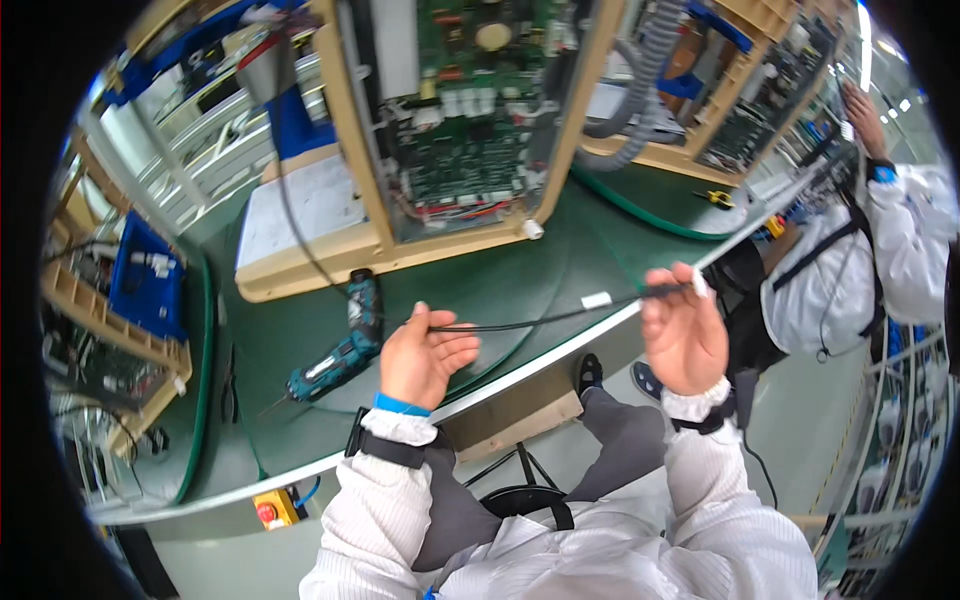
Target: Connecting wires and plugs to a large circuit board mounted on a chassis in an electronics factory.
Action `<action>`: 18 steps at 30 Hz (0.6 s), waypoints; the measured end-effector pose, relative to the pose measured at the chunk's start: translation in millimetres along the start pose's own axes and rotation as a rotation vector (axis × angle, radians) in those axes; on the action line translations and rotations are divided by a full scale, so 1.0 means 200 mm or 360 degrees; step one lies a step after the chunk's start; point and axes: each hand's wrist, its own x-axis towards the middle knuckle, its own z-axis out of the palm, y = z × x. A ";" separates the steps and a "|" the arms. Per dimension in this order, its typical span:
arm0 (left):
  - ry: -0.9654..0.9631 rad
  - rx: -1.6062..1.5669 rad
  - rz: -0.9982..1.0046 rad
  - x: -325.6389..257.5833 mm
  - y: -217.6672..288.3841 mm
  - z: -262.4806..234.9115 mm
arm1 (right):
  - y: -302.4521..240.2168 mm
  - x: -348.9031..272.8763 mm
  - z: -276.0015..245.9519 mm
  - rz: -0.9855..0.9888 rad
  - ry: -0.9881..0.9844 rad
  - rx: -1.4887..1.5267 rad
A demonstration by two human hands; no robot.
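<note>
A thin black cable (530,323) stretches between my two hands above the near edge of the green bench. It runs across my left hand (418,360), between the thumb and loosely bent fingers. My right hand (688,340) pinches the cable's other end, where a small white piece shows at the fingertips. A white label (597,300) is wrapped on the cable a little left of my right hand. Just beyond my left hand lies a teal and black power screwdriver (345,350). Behind the cable stands a wooden-framed fixture (390,258) with a green circuit board (460,165).
Pliers (230,385) rest at the left of the bench, near a blue bin (147,275). A red button on a yellow box (272,510) sits below the front edge. Another person (830,270) works at the right. Yellow-handled cutters (715,198) lie farther back.
</note>
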 end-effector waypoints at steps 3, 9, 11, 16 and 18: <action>0.0008 -0.0012 -0.0053 -0.01 0.00 0.03 | -0.05 0.03 0.03 -0.0079 -0.0288 -0.0235; -0.0020 -0.0077 -0.0087 -0.02 -0.02 0.04 | -0.02 0.16 0.24 -0.0263 0.0321 -0.0522; -0.0064 -0.0076 -0.0111 -0.02 -0.02 0.05 | 0.00 0.24 0.26 -0.0167 0.0457 -0.0472; -0.0105 -0.0117 -0.0118 -0.02 -0.02 0.07 | 0.03 0.48 0.01 0.0369 0.0426 -0.0076; -0.0086 -0.0145 -0.0125 -0.02 -0.03 0.06 | 0.11 0.58 -0.01 0.0350 0.0557 -0.0273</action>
